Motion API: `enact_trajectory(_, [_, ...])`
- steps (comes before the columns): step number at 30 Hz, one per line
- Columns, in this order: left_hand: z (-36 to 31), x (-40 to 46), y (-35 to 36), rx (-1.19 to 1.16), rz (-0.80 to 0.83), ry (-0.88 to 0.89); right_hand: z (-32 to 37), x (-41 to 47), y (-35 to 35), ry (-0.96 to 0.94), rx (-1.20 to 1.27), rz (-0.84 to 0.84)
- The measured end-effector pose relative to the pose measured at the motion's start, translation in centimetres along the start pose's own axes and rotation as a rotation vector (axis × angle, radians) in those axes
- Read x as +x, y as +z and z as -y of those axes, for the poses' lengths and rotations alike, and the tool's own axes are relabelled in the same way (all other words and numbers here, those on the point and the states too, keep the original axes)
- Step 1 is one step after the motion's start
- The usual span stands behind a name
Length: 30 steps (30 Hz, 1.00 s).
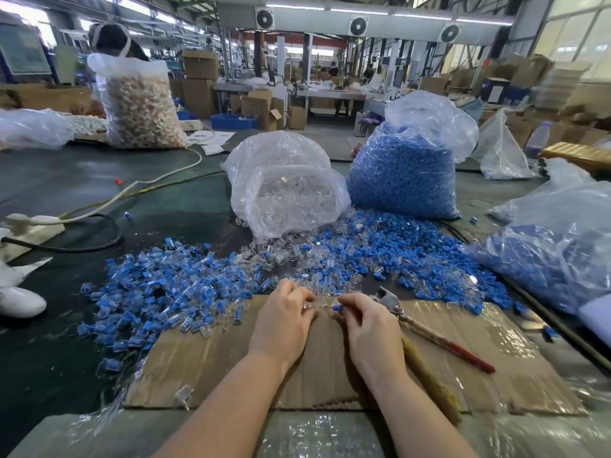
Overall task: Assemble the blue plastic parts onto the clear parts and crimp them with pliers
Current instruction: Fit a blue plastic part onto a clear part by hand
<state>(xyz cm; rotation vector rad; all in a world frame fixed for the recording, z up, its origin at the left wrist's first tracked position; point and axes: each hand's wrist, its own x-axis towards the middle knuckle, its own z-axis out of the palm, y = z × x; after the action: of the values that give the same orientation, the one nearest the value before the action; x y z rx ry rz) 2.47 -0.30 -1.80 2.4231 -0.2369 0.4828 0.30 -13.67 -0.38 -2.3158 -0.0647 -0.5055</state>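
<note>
Fingers (299, 304) of the left hand (284, 320) are curled and pinch a small clear plastic part (316, 300) at their tips, just above the far edge of the flat brown cardboard sheet (215, 365). Facing it, the right hand (367, 328) has its fingers bent round a small blue plastic part (337, 307), pinched between thumb and forefinger. The two parts sit almost tip to tip between the hands; whether they touch is too blurred to tell.

Just beside the right hand, on its outer side, the metal pliers with red handles (429, 330) lie on the cardboard, jaws toward the far edge and handles running toward the sheet's right edge. No hand touches them.

Beyond the cardboard's far edge, on the dark green worktable (66, 180), loose blue parts and clear parts are heaped together (380, 252), while a spread of joined blue-and-clear pieces (158, 292) lies off the sheet's far left corner. Behind the heaps stand a crumpled clear plastic bag of clear parts (284, 190) and, to its right, a taller clear bag packed with blue parts (403, 170). Another bag of blue parts (545, 259) slumps at the table's right edge. A white cable (158, 176) trails across the left side.
</note>
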Motion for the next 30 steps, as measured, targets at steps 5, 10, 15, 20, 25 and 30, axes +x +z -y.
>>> enact_trajectory(5, [-0.1,-0.2,-0.2,0.024,0.045,0.090,-0.2,-0.1,0.0,0.021,0.046,-0.019])
enact_trajectory(10, [-0.5,-0.3,-0.8,-0.020,0.044,0.084,-0.1,-0.1,0.0,0.034,0.050,-0.005])
enact_trajectory(15, [-0.5,-0.6,-1.0,-0.098,0.028,0.081,-0.1,-0.1,0.0,0.036,0.063,0.005])
enact_trajectory(20, [-0.6,-0.5,-1.2,-0.154,0.037,0.082,-0.2,-0.2,-0.1,0.026,0.070,-0.005])
enact_trajectory(25, [-0.7,-0.5,-1.5,-0.160,0.031,0.062,-0.2,-0.2,-0.1,0.028,0.085,-0.004])
enact_trajectory(30, [-0.8,-0.5,-1.6,-0.153,0.022,0.064,-0.3,-0.2,0.0,0.022,0.088,-0.008])
